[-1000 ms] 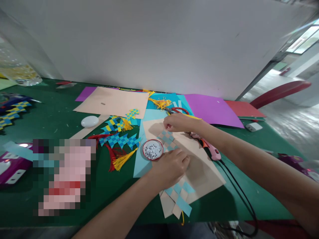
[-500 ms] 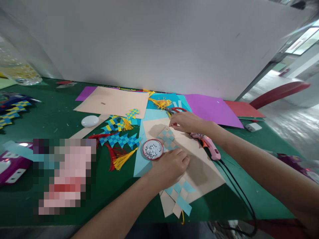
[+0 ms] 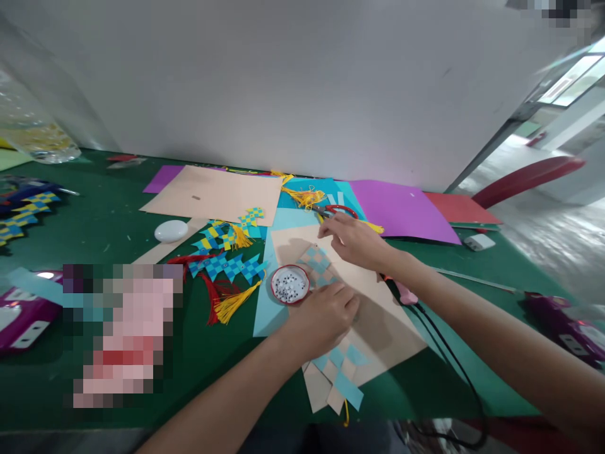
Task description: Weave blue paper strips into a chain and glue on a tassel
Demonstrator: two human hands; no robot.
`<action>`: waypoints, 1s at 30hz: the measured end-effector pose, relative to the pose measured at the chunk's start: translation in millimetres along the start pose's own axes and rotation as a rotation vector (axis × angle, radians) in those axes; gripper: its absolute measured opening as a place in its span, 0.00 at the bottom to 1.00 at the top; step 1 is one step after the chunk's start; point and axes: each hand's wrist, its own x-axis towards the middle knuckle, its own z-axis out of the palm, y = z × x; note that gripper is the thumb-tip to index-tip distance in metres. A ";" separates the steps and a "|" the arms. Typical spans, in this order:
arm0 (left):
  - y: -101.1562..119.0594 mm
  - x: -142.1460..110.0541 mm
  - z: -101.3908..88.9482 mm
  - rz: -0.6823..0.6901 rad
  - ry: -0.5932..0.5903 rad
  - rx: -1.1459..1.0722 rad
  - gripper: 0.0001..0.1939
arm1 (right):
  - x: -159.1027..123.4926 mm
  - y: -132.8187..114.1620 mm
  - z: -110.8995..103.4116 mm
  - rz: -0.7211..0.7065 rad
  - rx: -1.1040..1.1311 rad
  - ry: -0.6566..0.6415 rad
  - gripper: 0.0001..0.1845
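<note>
My left hand [image 3: 326, 315] lies over the middle of a pale blue and beige woven paper fish [image 3: 320, 265], its fingers curled down against it and hiding that part. The fish's strip tail [image 3: 348, 388] comes out below the hand. Above the fish's upper end, my right hand [image 3: 352, 239] hovers with bent fingers, thumb and fingertips slightly apart and nothing visible between them. A small dark dot, like an eye, shows on that upper end. Left of the fish, a red-rimmed dish [image 3: 290, 284] holds many tiny black-and-white googly eyes.
A pink glue gun [image 3: 407, 295] with a black cord lies partly behind my right forearm. Scissors [image 3: 341, 210] rest past my right hand. Finished blue woven fish [image 3: 229, 266] with tassels lie left, near a white oval object [image 3: 171, 231]. Purple card [image 3: 401, 211] lies at the back right.
My right hand has shifted slightly and turned, its fingers loosening, and the forearm now covers more of the glue gun. My left hand stays on the woven fish.
</note>
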 end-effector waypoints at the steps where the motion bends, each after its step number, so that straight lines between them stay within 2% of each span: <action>1: 0.1 -0.1 -0.2 -0.001 0.003 -0.001 0.15 | -1.3 -0.8 5.1 -0.001 -0.023 -0.035 0.17; 7: -0.3 -1.0 0.5 0.006 0.016 -0.002 0.16 | -1.1 -4.3 6.8 0.000 -0.063 -0.098 0.16; 16: 0.3 -1.6 0.8 -0.001 0.024 0.006 0.17 | 0.1 -1.3 16.7 -0.049 -0.080 -0.104 0.15; 22: 0.5 -1.7 2.4 -0.003 0.013 0.004 0.17 | 0.1 -1.1 12.7 0.000 -0.053 -0.080 0.16; 30: 0.2 -1.4 0.6 0.007 0.027 0.004 0.17 | -0.5 -1.5 17.0 -0.027 -0.088 -0.097 0.15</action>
